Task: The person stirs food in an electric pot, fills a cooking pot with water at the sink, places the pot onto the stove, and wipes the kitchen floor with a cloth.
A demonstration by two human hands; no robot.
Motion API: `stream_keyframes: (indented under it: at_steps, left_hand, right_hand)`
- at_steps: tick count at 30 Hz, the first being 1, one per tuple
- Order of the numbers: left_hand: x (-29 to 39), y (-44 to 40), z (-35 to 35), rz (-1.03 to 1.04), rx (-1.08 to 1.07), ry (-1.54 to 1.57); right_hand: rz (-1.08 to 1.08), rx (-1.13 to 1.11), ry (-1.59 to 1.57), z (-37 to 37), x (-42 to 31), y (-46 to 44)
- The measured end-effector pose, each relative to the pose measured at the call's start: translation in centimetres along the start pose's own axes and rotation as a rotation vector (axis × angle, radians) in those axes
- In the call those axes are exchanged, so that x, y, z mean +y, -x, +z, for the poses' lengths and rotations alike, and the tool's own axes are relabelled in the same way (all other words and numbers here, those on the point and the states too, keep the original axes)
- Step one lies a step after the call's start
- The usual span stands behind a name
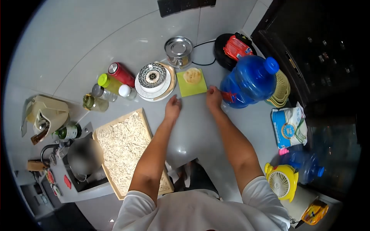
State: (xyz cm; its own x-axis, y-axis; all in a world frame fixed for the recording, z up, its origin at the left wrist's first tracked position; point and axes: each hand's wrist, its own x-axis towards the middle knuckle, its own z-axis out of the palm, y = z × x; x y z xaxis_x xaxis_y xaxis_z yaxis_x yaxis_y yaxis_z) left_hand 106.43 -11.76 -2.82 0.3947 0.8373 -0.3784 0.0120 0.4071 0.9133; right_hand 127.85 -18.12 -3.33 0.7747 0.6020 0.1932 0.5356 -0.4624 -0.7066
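Pale wall tiles (127, 23) are rising behind a grey counter (192, 123), which is running under both hands.

From the head view, the left grip (173, 107) is hovering over or resting on the counter with its fingers loosely bent and partly apart, nothing showing in it. The right grip (214, 97) is curling more tightly; its inner side is facing away, so whether it is holding anything cannot be told. It is sitting at the near right corner of a yellow-green sheet (192, 90), and contact between the two is hard to make out. That sheet is lying just beyond and between both grips, and a round flat bread (192, 76) is resting on its far part.

Beyond the left grip and a little to its left, a patterned bowl (152, 75) is standing on a white plate (156, 92), with a wooden board (172, 82) showing underneath. Farther left of that grip, a red flask (122, 75), a green-capped bottle (110, 82) and a white-capped jar (127, 92) are crowding together. Nearer the body, left of the left forearm, a wooden tray (144, 119) is carrying a wide layer of noodles (125, 146).

Just right of the right grip, a big blue water bottle (246, 82) is standing; a red packet (237, 47) is lying beyond it. A lidded steel pot (179, 50) is standing past the bread, well beyond both grips.
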Motion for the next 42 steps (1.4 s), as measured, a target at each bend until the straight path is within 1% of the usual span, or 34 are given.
stream_keyframes:
  at_steps: [2,5,7,10,13,16,18,20,22,25,26,29,32,35,38,42]
  left_hand:
    - [-0.1,-2.0,0.6,-0.031,0.04,0.019]
    - [1.5,-2.5,2.1,-0.099,0.086,0.081]
    - [1.4,-3.1,2.3,-0.1,0.109,0.06]
    - [0.6,-3.8,2.7,-0.088,0.128,-0.103]
    - [-0.8,-3.5,3.2,-0.01,0.216,-0.174]
    - [-0.8,-1.2,3.0,-0.041,0.132,-0.122]
    - [-0.8,0.3,2.5,-0.021,0.108,-0.07]
    - [-0.7,2.0,1.8,-0.003,0.108,-0.014]
    - [0.1,3.8,0.7,0.018,0.132,0.044]
    - [1.8,5.7,-1.8,-0.019,0.159,0.074]
    - [2.4,6.1,-2.7,0.01,0.175,0.07]
    - [4.7,7.7,-5.0,0.059,0.213,0.071]
    - [7.1,8.4,-6.9,0.068,0.245,0.102]
    - [8.6,7.1,-8.8,0.115,0.276,0.146]
    - [9.8,4.9,-11.0,0.108,0.253,0.118]
    - [9.4,0.0,-12.9,0.119,0.305,0.096]
  right_hand:
    - [0.075,-0.047,-0.059,1.3,0.3,-1.5]
    - [0.129,-0.273,0.045,0.2,-2.0,-2.4]
    - [0.157,-0.276,-0.001,0.7,-1.5,-2.5]
    - [0.193,-0.242,-0.102,1.5,0.2,-2.0]
    - [0.191,-0.23,-0.148,1.7,2.6,-1.0]
    - [0.172,-0.192,-0.156,0.3,3.4,1.1]
    - [0.17,-0.178,-0.203,-0.9,3.1,2.8]
    - [0.178,-0.192,-0.29,-2.1,2.1,4.5]
    - [0.186,-0.215,-0.281,-2.4,0.9,5.9]
    - [0.175,-0.23,-0.306,-2.1,-2.0,7.3]
    - [0.168,-0.23,-0.321,-1.8,-3.2,7.7]
    - [0.142,-0.245,-0.516,-1.3,-6.6,8.5]
    - [0.184,-0.294,-0.529,-0.7,-9.3,8.3]
    - [0.087,-0.298,-0.47,1.2,-12.2,6.9]
    - [0.065,-0.35,-0.436,5.6,-13.4,4.1]
    - [0.086,-0.381,-0.393,9.4,-15.7,1.2]
